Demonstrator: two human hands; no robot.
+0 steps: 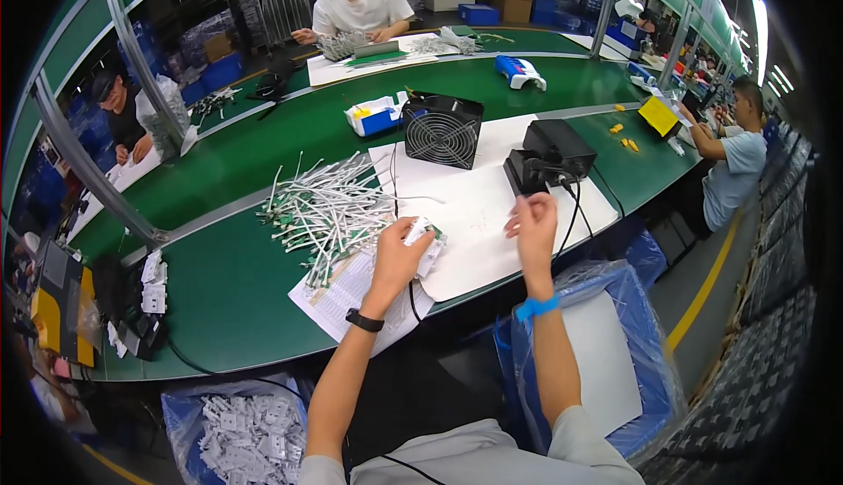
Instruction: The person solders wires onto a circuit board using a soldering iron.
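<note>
Left hand: closed on a white plastic part, pinched between thumb and fingers above the near edge of the white mat, just right of the cable pile. More white pieces with a trace of green close under the fingers; whether joined to the held part, cannot tell. Right hand: fingers loosely curled, no object visible in grasp, poised over the mat near the black cords.

Foreseeable faults, by judgement: snagging of the right hand on the cords, with a tug on the black box as the likely result. Possible catching of loose cable ends on the left hand, owing to the tangled heap so near. Possible slip of the held part, from a fingertip-only grip on hard, smooth plastic. Possible creasing of the printed sheet, from overhanging the desk edge.

Materials and shapes: cables slim, white and bendable, green at the ends, fanned out untidily. Mat flat, pale and matt, lightly specked. Fan square and black, with a round guard of concentric wire rings. Lower left, bin lined with crinkled plastic film, heaped with angular white mouldings.
</note>
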